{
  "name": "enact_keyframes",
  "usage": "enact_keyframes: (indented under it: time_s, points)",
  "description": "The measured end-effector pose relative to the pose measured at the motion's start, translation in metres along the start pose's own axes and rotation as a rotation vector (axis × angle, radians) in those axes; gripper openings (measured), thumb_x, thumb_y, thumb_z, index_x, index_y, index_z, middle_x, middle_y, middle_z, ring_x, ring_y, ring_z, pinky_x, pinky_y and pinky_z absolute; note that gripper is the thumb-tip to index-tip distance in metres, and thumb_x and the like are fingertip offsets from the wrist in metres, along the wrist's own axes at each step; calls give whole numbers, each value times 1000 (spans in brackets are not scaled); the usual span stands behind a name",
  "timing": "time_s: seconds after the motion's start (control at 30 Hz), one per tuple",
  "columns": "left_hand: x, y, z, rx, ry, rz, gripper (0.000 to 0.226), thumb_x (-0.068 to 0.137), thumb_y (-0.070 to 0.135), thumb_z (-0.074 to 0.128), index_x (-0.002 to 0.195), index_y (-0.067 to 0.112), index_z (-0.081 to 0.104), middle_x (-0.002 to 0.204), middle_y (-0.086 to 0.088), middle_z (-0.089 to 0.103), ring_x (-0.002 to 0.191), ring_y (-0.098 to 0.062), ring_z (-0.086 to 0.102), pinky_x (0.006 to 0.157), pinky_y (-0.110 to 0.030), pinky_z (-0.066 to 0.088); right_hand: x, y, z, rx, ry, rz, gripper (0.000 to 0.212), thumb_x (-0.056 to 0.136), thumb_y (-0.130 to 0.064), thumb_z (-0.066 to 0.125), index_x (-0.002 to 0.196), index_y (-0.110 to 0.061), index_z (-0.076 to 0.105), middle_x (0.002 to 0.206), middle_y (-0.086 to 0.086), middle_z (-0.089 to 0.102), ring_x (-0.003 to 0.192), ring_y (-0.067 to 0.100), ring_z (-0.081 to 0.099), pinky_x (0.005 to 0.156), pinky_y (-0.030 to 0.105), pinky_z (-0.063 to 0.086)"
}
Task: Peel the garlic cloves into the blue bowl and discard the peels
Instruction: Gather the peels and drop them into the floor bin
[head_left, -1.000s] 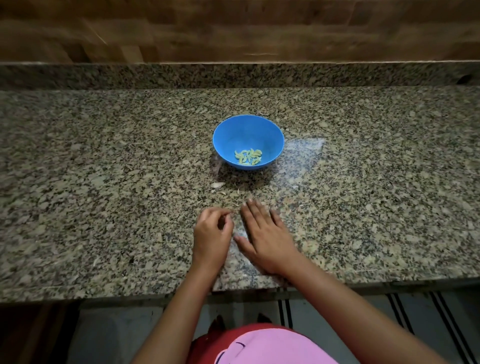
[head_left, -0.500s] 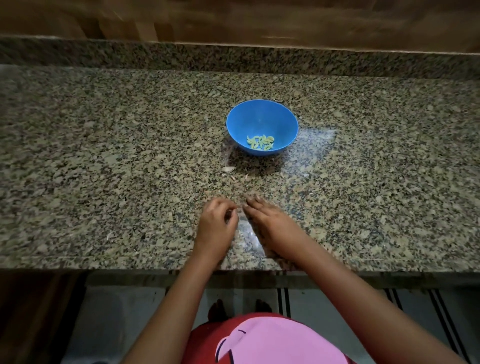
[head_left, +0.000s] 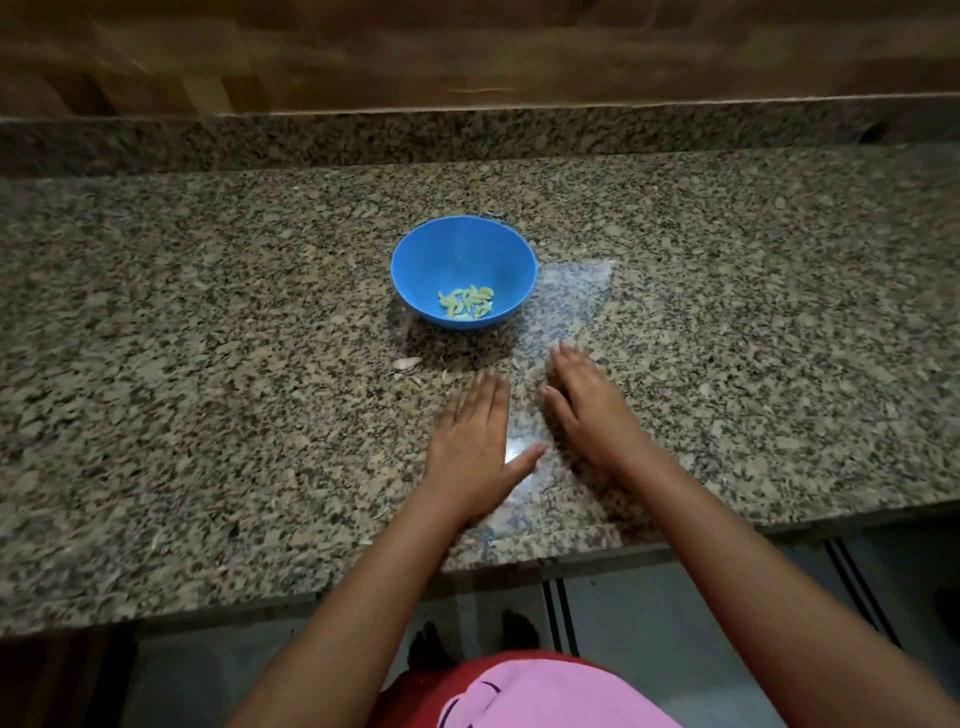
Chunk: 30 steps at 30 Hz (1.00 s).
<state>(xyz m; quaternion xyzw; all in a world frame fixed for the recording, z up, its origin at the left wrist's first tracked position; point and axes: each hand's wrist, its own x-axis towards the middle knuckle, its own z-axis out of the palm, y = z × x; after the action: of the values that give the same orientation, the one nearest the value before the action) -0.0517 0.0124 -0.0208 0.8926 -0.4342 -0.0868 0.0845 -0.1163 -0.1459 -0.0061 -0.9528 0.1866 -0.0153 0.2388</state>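
Left hand (head_left: 470, 441): palm down on the stone, fingers straight and close together, pointing away toward the bowl, thumb spread out to the right; it grasps nothing.
Right hand (head_left: 592, 405): just beside the left, palm down, fingers stretched forward and slightly left, nothing held; its edges are smeared, so I cannot tell whether it presses the stone or floats just above it.
Blue bowl (head_left: 452, 254): round, smooth plastic with a matte sheen, standing upright beyond both hands near the middle of the counter.
Garlic cloves (head_left: 466, 302): a small heap of pale yellow-green, curved slivers on the bowl's floor, toward its near side; the heap spreads wider left to right than front to back, and the single cloves are too small to say which way each points.
Peel (head_left: 407, 363): one pale, papery scrap on the counter, near the bowl's front left, its long axis running roughly left to right; tiny flecks lie close by.
Countertop (head_left: 208, 364): polished speckled granite in tan, grey and black, with a glossy patch of reflected light between the hands and right of the bowl.
Wall (head_left: 467, 52): wood-grain blocks, blurred.
Lower edge: pink cloth (head_left: 545, 696) cut off by the frame; toes (head_left: 431, 644) dim on a tiled floor.
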Motion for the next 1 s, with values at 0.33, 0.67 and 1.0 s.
enact_keyframes:
  time_s: [0.33,0.67,1.0]
  points:
    - [-7,0,1,-188,83,199,58,92,41,30,128,3,55,133,-15,54,126,-32,49,107,-42,32,-26,-2,8,25,-4,-31,43,101,-26,36,141,-10,40,150,7,34,141,20,25,117,38,21]
    - [-11,-9,3,86,-37,44,98,76,74,-3,150,10,-5,159,-7,-6,145,-19,-11,116,-35,-6,-29,-10,6,-226,-170,40,62,100,-47,12,150,-16,-7,157,2,-15,143,14,-16,116,34,-10]
    - [-42,-6,-4,-230,225,30,36,84,-6,59,119,1,62,120,-15,62,114,-30,54,97,-38,44,-56,-39,0,29,-15,-132,38,89,-3,52,126,-7,58,124,8,56,117,19,43,99,23,33]
